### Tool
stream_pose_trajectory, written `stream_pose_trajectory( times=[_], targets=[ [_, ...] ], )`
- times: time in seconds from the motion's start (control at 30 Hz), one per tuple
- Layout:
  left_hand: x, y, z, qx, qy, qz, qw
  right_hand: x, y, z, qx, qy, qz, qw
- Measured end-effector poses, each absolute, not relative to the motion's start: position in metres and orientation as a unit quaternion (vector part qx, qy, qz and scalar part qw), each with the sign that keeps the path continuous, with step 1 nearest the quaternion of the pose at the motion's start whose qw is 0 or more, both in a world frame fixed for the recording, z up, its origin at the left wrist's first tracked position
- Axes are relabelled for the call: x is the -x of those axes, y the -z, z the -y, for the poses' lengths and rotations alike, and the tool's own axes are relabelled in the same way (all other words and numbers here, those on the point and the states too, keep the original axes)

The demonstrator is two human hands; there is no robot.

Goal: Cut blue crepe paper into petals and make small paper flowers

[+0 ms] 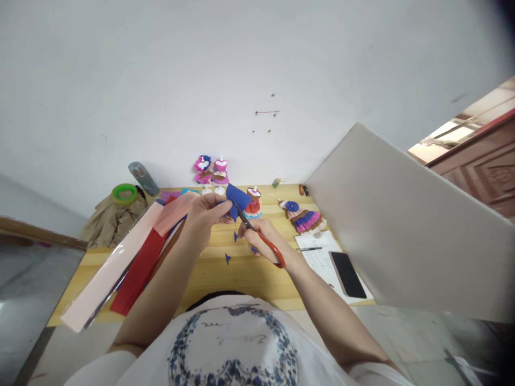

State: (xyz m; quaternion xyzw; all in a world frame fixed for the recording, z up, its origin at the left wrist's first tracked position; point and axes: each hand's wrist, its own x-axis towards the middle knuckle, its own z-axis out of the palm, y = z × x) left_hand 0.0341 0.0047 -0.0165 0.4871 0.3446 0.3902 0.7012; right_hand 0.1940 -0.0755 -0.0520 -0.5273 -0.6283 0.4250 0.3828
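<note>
My left hand (209, 209) pinches a piece of blue crepe paper (238, 197) above the middle of the table. In my right hand (263, 236) are scissors (276, 252) with orange-red handles, their dark blades against the blue paper. Small blue scraps (228, 259) lie on the wood below. Just behind the paper stands a small dress form (253, 199) with a brown, red and light blue ruffled dress. Two more dressed forms, one with a pink top (221, 166), stand by the wall. The fingertips of my left hand are partly hidden by the paper.
Strips of pink paper (116, 262) and red paper (139, 273) lie at the left, near a green tape roll (124, 194), beige cloth (107, 220) and a bottle (144, 178). At the right are a ruffled dress (303, 219), written sheets (317, 257), a phone (348, 274) and a white panel (402, 230).
</note>
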Motion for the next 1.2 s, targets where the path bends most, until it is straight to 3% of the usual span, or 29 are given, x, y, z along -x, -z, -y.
stream_pose_trajectory(
  times=[0.6, 0.9, 1.0, 1.1, 1.2],
  targets=[
    [-0.031, 0.021, -0.008, -0.500, -0.388, -0.334, 0.698, -0.200, 0.050, 0.075, 0.552, -0.381, 0.663, 0.332],
    [-0.029, 0.022, -0.013, -0.470, -0.420, -0.320, 0.707, -0.212, 0.072, 0.090, 0.514, -0.441, 0.663, 0.321],
    [-0.031, 0.025, -0.008, -0.455, -0.439, -0.300, 0.714, -0.209, 0.088, 0.099, 0.513, -0.476, 0.576, 0.423],
    [-0.039, 0.032, -0.001, -0.440, -0.455, -0.294, 0.717, -0.195, 0.090, 0.101, 0.516, -0.436, 0.464, 0.573],
    [-0.050, 0.039, 0.007, -0.429, -0.470, -0.302, 0.710, -0.175, 0.076, 0.094, 0.508, -0.391, 0.392, 0.660]
  ],
)
